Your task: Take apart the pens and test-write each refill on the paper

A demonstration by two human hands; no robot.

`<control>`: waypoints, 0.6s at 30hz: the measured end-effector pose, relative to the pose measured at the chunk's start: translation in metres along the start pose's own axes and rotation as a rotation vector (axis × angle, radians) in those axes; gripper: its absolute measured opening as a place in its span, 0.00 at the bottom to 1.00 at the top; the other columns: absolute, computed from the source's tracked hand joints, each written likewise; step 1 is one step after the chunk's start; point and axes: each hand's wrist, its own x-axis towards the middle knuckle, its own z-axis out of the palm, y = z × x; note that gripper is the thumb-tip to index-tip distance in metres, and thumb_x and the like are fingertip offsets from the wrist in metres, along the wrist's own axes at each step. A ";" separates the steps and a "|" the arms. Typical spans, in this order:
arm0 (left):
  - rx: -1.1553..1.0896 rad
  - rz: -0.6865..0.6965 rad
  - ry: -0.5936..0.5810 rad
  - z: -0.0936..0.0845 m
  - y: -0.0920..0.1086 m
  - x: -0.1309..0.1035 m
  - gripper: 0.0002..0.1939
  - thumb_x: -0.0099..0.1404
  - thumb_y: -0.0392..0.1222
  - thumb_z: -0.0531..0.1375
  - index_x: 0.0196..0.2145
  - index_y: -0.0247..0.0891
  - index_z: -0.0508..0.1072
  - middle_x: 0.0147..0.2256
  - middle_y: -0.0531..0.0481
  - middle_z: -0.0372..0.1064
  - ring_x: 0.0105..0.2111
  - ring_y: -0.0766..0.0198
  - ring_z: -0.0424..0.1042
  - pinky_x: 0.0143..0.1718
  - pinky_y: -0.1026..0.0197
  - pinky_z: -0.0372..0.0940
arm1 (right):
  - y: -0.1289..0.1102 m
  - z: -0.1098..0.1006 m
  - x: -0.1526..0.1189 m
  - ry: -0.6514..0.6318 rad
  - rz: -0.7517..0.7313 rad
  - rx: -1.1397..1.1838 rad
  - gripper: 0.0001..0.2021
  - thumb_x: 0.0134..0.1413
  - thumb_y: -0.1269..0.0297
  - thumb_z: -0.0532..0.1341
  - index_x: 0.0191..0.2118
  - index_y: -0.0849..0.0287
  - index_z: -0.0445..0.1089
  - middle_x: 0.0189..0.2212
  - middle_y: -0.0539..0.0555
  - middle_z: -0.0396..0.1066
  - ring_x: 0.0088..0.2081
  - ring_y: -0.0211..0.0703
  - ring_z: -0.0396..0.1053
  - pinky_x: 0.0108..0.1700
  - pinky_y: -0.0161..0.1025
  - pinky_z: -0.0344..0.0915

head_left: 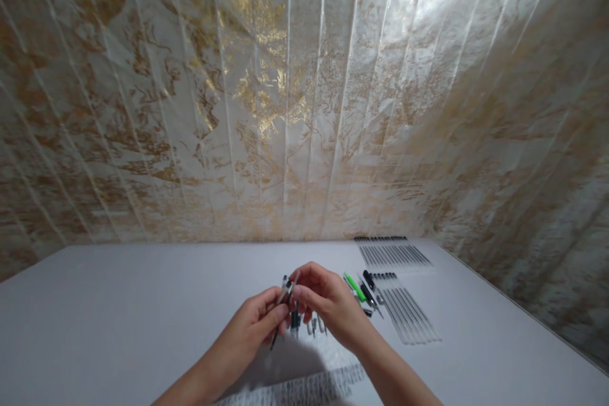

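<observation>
In the middle of the head view, my left hand (259,318) is closed around a slim pen (285,294), which tilts with its dark tip pointing down and to the left. The thumb and fingers of my right hand (330,298) pinch at the pen's upper end. Whether they hold a separate small part there is too small to tell. Below the hands, several black and clear pen parts (295,320) lie on the white table (143,304), partly hidden by the fingers.
Right of my hands lie a bright green pen piece (354,287) and several black pen pieces (368,295). Beyond them are two neat rows of slim dark-topped sticks, a far row (394,255) and a near row (412,315). A sheet with dark marks (304,388) lies at the front edge.
</observation>
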 end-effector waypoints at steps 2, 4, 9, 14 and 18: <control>-0.061 -0.044 -0.016 0.005 -0.003 0.001 0.18 0.63 0.57 0.56 0.35 0.37 0.66 0.23 0.59 0.56 0.21 0.71 0.47 0.21 0.66 0.42 | 0.001 -0.001 -0.002 -0.002 0.010 -0.020 0.15 0.50 0.53 0.65 0.38 0.59 0.67 0.22 0.45 0.66 0.20 0.32 0.61 0.20 0.29 0.61; -0.055 -0.059 -0.034 0.010 -0.002 0.000 0.17 0.63 0.55 0.56 0.35 0.37 0.67 0.22 0.59 0.57 0.20 0.71 0.47 0.21 0.66 0.42 | 0.002 -0.001 -0.004 -0.025 0.042 -0.073 0.16 0.49 0.52 0.65 0.36 0.59 0.68 0.19 0.44 0.63 0.18 0.32 0.59 0.17 0.28 0.58; 0.146 -0.078 -0.116 0.007 0.014 -0.006 0.05 0.61 0.41 0.55 0.30 0.37 0.67 0.23 0.56 0.67 0.26 0.66 0.63 0.32 0.64 0.55 | -0.010 -0.017 -0.005 0.051 0.023 -0.117 0.15 0.48 0.52 0.66 0.27 0.61 0.68 0.18 0.45 0.63 0.19 0.30 0.57 0.21 0.29 0.55; 0.357 -0.120 -0.087 -0.019 0.032 -0.014 0.07 0.60 0.42 0.55 0.31 0.38 0.71 0.22 0.58 0.66 0.26 0.65 0.62 0.30 0.65 0.54 | -0.036 -0.054 -0.010 0.269 -0.015 0.021 0.19 0.45 0.49 0.68 0.27 0.60 0.65 0.20 0.45 0.65 0.19 0.31 0.57 0.20 0.29 0.56; 0.481 -0.099 -0.013 -0.030 0.042 -0.018 0.10 0.61 0.46 0.54 0.31 0.39 0.72 0.22 0.57 0.65 0.27 0.63 0.63 0.31 0.65 0.54 | -0.048 -0.072 -0.017 0.295 0.001 -0.025 0.19 0.43 0.49 0.69 0.28 0.60 0.66 0.20 0.47 0.67 0.19 0.31 0.58 0.20 0.29 0.58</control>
